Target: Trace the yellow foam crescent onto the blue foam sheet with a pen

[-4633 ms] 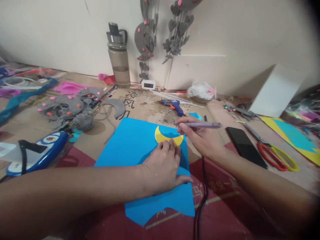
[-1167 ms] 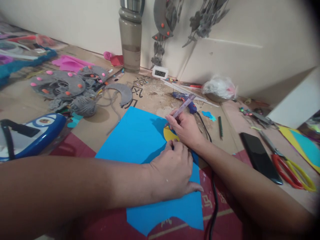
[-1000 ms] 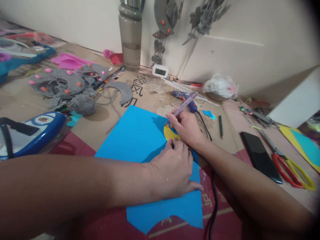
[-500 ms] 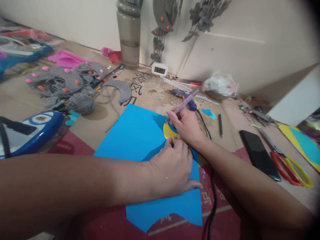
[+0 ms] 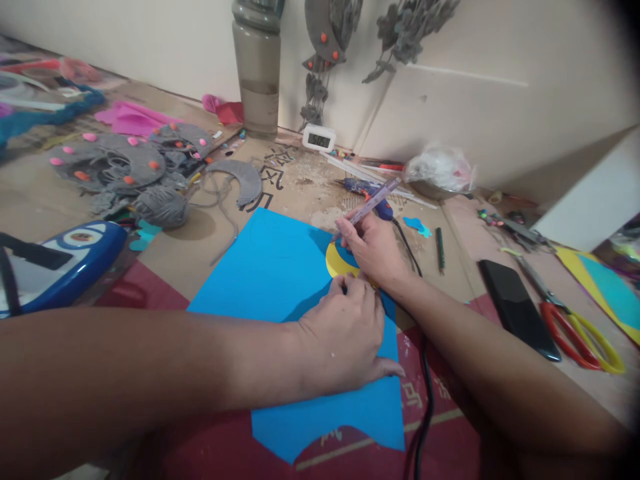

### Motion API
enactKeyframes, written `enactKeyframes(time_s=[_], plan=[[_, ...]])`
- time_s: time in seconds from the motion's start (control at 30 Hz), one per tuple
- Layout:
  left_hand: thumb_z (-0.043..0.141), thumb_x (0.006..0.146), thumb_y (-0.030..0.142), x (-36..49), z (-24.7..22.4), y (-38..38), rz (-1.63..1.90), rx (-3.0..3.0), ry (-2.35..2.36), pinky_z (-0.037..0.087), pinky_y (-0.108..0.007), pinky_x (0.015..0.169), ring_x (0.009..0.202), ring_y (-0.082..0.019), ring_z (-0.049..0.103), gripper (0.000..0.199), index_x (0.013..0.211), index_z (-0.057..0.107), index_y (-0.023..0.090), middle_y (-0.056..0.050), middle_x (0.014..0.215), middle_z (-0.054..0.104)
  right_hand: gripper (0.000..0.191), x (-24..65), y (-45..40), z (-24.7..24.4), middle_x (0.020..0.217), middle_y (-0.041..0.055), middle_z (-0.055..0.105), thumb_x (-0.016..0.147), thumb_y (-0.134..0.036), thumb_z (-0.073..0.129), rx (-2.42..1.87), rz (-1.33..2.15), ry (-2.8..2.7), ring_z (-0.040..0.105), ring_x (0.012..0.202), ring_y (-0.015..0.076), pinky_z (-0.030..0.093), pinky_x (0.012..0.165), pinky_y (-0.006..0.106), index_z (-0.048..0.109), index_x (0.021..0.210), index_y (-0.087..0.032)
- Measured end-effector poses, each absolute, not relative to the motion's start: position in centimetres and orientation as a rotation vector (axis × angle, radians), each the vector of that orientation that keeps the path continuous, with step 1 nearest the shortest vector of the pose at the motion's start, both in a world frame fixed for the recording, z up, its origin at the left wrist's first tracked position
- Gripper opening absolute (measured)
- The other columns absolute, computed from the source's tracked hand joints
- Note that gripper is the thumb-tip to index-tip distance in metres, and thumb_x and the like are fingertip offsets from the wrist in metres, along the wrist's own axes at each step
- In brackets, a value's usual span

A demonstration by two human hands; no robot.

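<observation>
A sheet of blue paper [image 5: 260,273] lies at the middle, its lower edge cut in a curve. Near its right edge rests a yellow paper crescent [image 5: 336,263], partly under my fingers. My left hand [image 5: 345,327] presses down on the crescent and the blue sheet with bent fingers, thumb stretched out to the right. In my right hand [image 5: 377,250] a pale purple pen [image 5: 375,201] is gripped, tilted up to the right. Its tip is at the crescent's upper edge, against the blue paper; the exact contact point is too small to tell.
Behind the sheet lie a blue glue gun [image 5: 367,191], a grey crescent [image 5: 245,177] and a small clock [image 5: 319,138]. A water bottle [image 5: 257,73] stands by the wall. On the right are a green pencil [image 5: 440,250], a black phone [image 5: 517,307] and scissors [image 5: 570,327]. Yarn [image 5: 163,203] lies left.
The pen and my right hand have shifted very slightly along the crescent's edge. My left hand stays in the same place on the paper.
</observation>
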State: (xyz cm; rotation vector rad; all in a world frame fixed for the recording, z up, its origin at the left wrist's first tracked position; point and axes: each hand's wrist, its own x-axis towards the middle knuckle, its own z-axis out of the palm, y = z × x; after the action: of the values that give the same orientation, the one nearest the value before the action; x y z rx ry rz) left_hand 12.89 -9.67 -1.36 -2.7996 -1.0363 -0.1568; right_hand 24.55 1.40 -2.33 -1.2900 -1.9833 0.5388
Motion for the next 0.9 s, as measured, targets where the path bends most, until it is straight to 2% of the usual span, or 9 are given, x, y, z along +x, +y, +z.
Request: enactKeyframes(time_s=[0.23, 0.5, 0.77, 0.9], plan=[[0.037, 0.09, 0.078, 12.86, -1.48, -9.73, -0.184, -2.775, -1.041, 0.046, -0.047, 0.087, 0.104, -0.037, 0.06, 0.088, 0.124, 0.064, 0.001, -0.027, 0.118, 0.065, 0.036, 24.59, 1.5, -2.34, 0.066, 0.0018, 0.065, 0.096, -0.05, 0.051, -1.276, 0.534, -1.972, 0.061, 0.062, 0.0147, 0.046, 0.065, 0.029, 0.061, 0.082, -0.018], [0.036, 0.09, 0.078, 12.84, -1.48, -9.65, -0.17, -2.783, -1.037, 0.044, -0.047, 0.086, 0.104, -0.038, 0.059, 0.089, 0.125, 0.063, 0.0, -0.027, 0.116, 0.065, 0.046, 24.54, 1.38, -2.35, 0.066, 0.0029, 0.066, 0.095, -0.06, 0.048, -1.296, 0.493, -1.982, 0.061, 0.062, 0.0157, 0.046, 0.064, 0.029, 0.062, 0.083, -0.018], [0.038, 0.089, 0.078, 12.81, -1.46, -9.75, -0.187, -2.767, -1.032, 0.045, -0.043, 0.08, 0.104, -0.038, 0.06, 0.088, 0.12, 0.066, 0.001, -0.027, 0.116, 0.065, 0.04, 24.58, 1.47, -2.39, 0.067, 0.0033, 0.066, 0.096, -0.055, 0.05, -1.309, 0.455, -1.959, 0.062, 0.064, 0.0169, 0.046, 0.064, 0.03, 0.062, 0.084, -0.019], [0.036, 0.09, 0.078, 12.74, -1.4, -9.65, -0.182, -2.768, -1.035, 0.045, -0.045, 0.083, 0.105, -0.038, 0.06, 0.088, 0.123, 0.065, 0.001, -0.028, 0.12, 0.064, 0.04, 24.57, 1.45, -2.36, 0.067, 0.0029, 0.066, 0.096, -0.055, 0.05, -1.31, 0.458, -1.95, 0.063, 0.065, 0.0169, 0.046, 0.064, 0.03, 0.062, 0.085, -0.019]])
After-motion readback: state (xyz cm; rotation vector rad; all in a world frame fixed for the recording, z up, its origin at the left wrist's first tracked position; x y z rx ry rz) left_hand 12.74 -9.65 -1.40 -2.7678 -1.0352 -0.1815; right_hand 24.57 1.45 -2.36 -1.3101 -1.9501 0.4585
